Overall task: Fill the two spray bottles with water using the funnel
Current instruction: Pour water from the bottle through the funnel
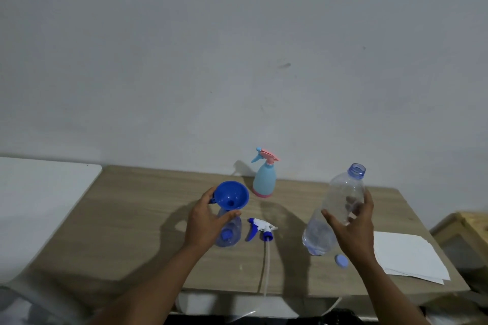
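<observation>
Funnel (231, 195), blue: seated in clear spray bottle (229, 233) on counter (132, 219), left hand (206, 219) gripping it steady for pouring. Water bottle (335, 208), uncapped: right hand (353, 227) wrapped round it, mouth up. Pale spray bottle (264, 179): behind, sprayer on.

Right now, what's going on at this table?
A person is filling spray bottles. The left hand holds a blue funnel over a clear spray bottle; its trigger head lies beside it. The right hand holds an uncapped water bottle, not pouring. A pale blue spray bottle stands behind.
</observation>
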Available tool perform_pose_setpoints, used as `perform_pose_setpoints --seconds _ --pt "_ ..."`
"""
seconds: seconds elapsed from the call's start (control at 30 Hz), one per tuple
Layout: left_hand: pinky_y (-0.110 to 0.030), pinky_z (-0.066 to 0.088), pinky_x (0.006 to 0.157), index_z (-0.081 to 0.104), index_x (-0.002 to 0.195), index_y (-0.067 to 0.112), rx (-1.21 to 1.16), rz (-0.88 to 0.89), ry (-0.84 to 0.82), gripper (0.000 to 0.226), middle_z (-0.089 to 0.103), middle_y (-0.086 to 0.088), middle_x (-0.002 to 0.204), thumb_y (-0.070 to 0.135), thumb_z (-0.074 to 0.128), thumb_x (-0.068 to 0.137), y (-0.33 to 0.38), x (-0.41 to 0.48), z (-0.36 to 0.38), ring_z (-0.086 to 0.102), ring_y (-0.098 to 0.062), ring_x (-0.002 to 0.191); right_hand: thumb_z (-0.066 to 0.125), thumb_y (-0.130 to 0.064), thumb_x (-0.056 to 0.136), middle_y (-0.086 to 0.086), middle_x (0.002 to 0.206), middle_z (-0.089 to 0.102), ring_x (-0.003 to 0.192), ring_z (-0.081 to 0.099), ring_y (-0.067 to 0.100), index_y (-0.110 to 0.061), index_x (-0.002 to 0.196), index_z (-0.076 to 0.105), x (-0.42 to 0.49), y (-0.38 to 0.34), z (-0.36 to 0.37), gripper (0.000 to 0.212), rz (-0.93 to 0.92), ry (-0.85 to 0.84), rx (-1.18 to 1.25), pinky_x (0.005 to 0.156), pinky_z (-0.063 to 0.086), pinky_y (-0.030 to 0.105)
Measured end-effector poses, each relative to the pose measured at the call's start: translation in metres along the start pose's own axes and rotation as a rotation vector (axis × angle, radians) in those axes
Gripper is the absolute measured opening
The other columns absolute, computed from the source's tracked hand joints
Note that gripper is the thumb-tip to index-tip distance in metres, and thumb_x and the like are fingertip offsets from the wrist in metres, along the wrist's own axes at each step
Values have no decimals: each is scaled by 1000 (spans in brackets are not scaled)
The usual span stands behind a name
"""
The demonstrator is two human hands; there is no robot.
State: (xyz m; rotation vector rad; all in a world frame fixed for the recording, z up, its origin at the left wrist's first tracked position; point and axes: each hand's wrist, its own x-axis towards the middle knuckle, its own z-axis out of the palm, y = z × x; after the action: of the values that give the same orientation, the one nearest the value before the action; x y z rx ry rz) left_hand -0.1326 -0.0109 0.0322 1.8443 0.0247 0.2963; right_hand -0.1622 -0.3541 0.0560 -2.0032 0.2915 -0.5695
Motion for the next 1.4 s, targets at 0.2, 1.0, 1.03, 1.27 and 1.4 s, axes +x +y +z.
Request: perform_pose_setpoints --seconds 0.2,1.0,1.03,1.27,1.4 --pt "-11 42 81 51 113 61 23 41 -19 67 59 35 113 66 82 53 -6 -1 -3 54 10 107 95 -24 64 3 139 42 121 47 18 -30 153 19 -21 3 8 118 68 208 -26 102 46 43" --pt "-33 43 107 33 144 43 39 -71 -145 87 45 14 146 -3 73 82 -85 -49 22 45 -11 135 91 -51 61 -26 147 39 129 43 -13 -42 150 28 -29 -95 145 109 -165 -724 -2 90 43 7" --pt "-27 46 103 36 140 51 13 -89 -144 87 49 20 142 -6 69 84 -85 -48 22 48 -8 131 92 -49 61 -27 147 40 128 43 -14 -39 151 30 -28 -96 148 110 -159 -734 13 89 45 6" --pt "-45 40 111 34 145 29 -37 -135 -134 73 48 5 144 -3 65 88 -86 -44 29 49 -12 132 93 -43 64 -16 140 49 123 51 -10 -31 152 35 -28 -96 160 106 -141 -681 95 87 50 9" --pt "-49 42 108 37 145 9 -15 -139 -181 68 52 -6 141 -10 62 85 -88 -39 28 51 -19 130 93 -43 62 -15 138 49 125 55 7 -33 150 36 -32 -95 163 105 -141 -624 127 95 57 33"
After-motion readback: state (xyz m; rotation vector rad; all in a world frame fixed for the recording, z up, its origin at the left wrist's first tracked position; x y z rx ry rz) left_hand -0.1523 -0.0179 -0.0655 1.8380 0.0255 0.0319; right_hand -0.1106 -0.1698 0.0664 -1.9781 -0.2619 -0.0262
